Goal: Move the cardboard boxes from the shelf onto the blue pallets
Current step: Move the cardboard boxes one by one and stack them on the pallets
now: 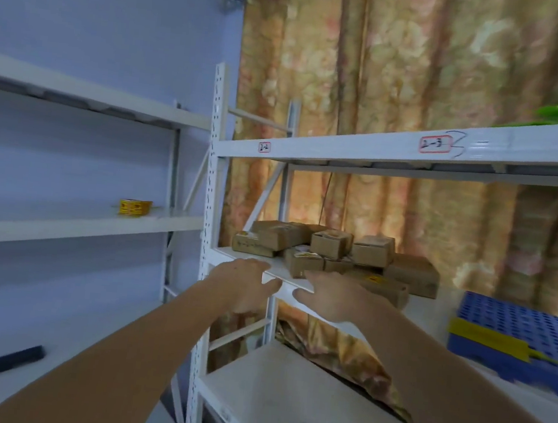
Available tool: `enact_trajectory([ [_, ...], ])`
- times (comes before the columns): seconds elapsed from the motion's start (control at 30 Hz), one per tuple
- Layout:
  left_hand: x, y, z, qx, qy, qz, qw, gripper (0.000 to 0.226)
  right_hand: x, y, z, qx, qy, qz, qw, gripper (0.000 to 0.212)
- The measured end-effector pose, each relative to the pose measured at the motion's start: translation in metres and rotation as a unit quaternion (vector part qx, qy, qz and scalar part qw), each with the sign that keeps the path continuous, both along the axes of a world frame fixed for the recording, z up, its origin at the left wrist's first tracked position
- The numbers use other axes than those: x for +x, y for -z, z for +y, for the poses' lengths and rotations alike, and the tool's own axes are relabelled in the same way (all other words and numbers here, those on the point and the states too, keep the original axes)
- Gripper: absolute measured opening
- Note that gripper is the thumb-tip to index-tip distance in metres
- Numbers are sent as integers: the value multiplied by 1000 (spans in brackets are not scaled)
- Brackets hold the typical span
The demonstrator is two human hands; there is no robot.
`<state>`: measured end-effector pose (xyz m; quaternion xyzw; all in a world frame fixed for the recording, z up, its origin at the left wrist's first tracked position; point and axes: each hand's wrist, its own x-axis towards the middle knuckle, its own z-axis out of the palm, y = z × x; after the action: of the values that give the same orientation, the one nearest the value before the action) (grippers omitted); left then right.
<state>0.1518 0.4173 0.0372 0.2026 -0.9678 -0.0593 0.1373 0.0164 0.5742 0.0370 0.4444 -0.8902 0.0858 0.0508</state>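
Reaching for the cardboard boxes (331, 254), I see them heaped loosely on the middle shelf (284, 279), toward its left end and close to the front edge, some stacked on others and several lying askew. That heap is my worry: if I pull one from the bottom or from the front, those leaning on it could slide off the front edge and drop to the lower shelf (285, 401). The box nearest the front edge looks the likeliest to tip if I brush it. A grab with both hands at different boxes could also shove the pile backward against the curtain (404, 86).

My left hand (245, 285) is stretched out at the shelf's front edge, near its left corner, fingers (271, 284) spread and holding nothing. My right hand (334, 298) hangs just in front of the nearest box, fingers apart, empty too; I can't tell whether it touches cardboard yet. The blue pallets (516, 336) wait to my right, past the shelf's right end.
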Motion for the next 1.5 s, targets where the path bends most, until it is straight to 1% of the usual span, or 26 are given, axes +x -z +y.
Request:
enact_trajectory([
  [0.1,-4,3,-31,9,-9,7,1000,69,-8,-4,-31,-3,-14,-1,1000,65],
  [0.2,-12,4,-57,10,-22,20,1000,69,-22,-3,-60,-16,-48,4,999,71],
  [0.3,-24,6,-80,19,-34,33,999,65,-36,-2,-87,-11,-71,14,997,63],
  [0.4,-37,7,-103,27,-38,46,998,64,-52,-4,-114,-33,-81,21,996,43],
  [0.43,-41,7,-110,27,-36,48,998,63,-57,-5,-123,-42,-84,25,995,39],
  [0.53,-57,7,-136,22,-36,45,998,62,-71,-7,-147,-55,-88,30,994,43],
  [0.63,-77,5,-168,22,-33,47,998,63,-83,-11,-172,-69,-89,30,993,35],
  [0.73,-97,-1,-195,24,-13,48,998,59,-91,-18,-196,-90,-99,21,991,33],
  [0.8,-111,-4,-214,24,3,50,998,55,-96,-22,-211,-90,-104,38,990,34],
  [0.87,-127,-6,-238,33,14,55,998,54,-101,-27,-226,-76,-88,57,992,43],
  [0.93,-142,-7,-258,52,40,68,996,59,-108,-30,-238,-80,-51,65,993,53],
  [1.07,-169,-15,-282,110,86,88,986,62,-129,-34,-259,-171,38,30,984,63],
  [1.17,-193,-16,-291,113,140,107,978,59,-144,-36,-267,-240,123,-13,963,70],
  [1.2,-203,-15,-292,127,163,120,971,55,-149,-36,-268,-263,147,-25,953,71],
  [1.3,-229,-14,-292,196,215,151,945,47,-158,-35,-266,-328,202,-70,920,68],
  [1.33,-239,-14,-290,218,228,163,935,50,-159,-35,-265,-346,215,-95,908,62],
  [1.37,-249,-14,-290,228,229,169,931,58,-161,-34,-264,-360,219,-120,899,52],
  [1.4,-262,-12,-291,234,231,179,927,70,-164,-33,-263,-371,218,-137,892,47],
  [1.43,-276,-9,-293,234,232,179,927,78,-166,-31,-263,-377,217,-148,888,46],
  [1.47,-284,-10,-292,233,224,173,930,79,-169,-28,-263,-380,217,-155,886,47],
  [1.5,-285,-15,-286,235,211,172,933,76,-170,-26,-262,-377,221,-155,886,48],
])
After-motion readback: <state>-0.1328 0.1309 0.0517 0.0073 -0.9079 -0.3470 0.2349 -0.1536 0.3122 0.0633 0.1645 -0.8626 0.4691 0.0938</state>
